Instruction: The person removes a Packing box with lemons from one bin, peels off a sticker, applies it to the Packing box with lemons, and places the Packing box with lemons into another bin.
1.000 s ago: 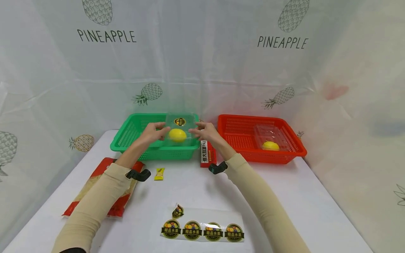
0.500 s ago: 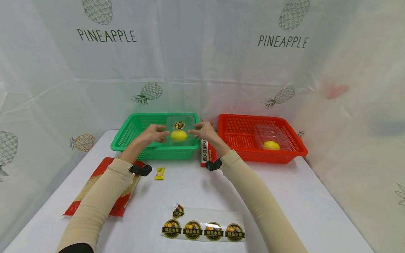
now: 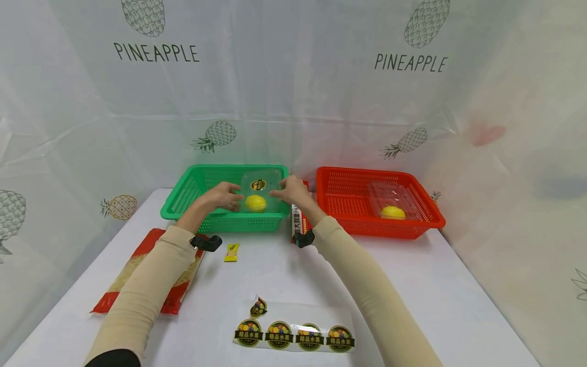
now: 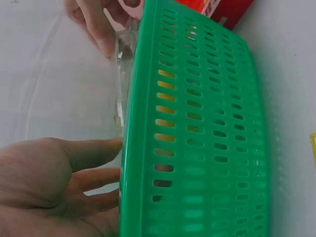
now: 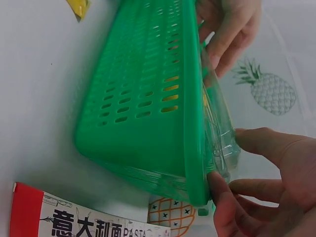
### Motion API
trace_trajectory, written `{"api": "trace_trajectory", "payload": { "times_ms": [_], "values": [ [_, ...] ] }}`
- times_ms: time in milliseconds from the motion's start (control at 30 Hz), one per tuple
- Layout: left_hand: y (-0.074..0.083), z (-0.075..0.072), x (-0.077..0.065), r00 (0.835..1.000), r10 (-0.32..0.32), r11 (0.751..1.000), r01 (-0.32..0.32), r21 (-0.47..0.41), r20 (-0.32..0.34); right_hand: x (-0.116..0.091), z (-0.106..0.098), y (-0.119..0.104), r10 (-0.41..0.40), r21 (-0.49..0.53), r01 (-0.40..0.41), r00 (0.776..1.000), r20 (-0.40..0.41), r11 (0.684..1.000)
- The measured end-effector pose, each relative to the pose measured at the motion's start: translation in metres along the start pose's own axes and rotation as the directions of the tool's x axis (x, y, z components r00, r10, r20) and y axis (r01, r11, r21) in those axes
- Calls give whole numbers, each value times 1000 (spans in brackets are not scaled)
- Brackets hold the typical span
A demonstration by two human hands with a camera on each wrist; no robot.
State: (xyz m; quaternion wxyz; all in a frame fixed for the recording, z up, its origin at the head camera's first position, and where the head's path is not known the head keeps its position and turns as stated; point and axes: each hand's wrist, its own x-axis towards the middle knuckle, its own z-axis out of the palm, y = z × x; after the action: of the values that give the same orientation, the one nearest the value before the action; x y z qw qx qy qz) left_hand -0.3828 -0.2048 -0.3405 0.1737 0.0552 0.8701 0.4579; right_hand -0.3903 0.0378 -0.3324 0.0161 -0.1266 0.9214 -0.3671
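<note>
Between the two hands a clear plastic fruit box sits low in the right part of the green basket. A yellow lemon shows inside it, and a round dark label is on its lid. My left hand holds the box's left side, its fingers reaching behind the basket rim in the left wrist view. On the other side my right hand grips the box edge, thumb on the lid and fingers lower down by the rim. The basket wall hides much of the box in both wrist views.
A red basket on the right holds another clear box with a lemon. Between the baskets stands a red pasta box. A red bag, a small yellow packet and a label sheet lie nearer.
Both hands have lowered the box slightly into the green basket, and its lid has tipped flatter. The lemon has shifted a little down and left in the head view.
</note>
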Motion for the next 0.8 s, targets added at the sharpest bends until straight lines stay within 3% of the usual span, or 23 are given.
{"api": "trace_trajectory", "payload": {
  "times_ms": [133, 300, 633, 800],
  "values": [
    [0, 0, 0, 999, -5, 1000, 5, -11, 38, 1, 2, -5, -4, -121, 0, 999, -32, 993],
    [-2, 0, 2, 998, -5, 1000, 7, -30, 57, 1, 2, -12, -2, -277, -12, 999, -52, 961],
    [-4, 1, 4, 998, -16, 1000, 18, -20, 63, -3, 1, -15, 25, -254, -33, 999, -38, 967],
    [-6, 2, 7, 997, -30, 999, 28, 31, 68, -2, 2, -13, 5, -242, -12, 1000, -30, 970]
  ]
}}
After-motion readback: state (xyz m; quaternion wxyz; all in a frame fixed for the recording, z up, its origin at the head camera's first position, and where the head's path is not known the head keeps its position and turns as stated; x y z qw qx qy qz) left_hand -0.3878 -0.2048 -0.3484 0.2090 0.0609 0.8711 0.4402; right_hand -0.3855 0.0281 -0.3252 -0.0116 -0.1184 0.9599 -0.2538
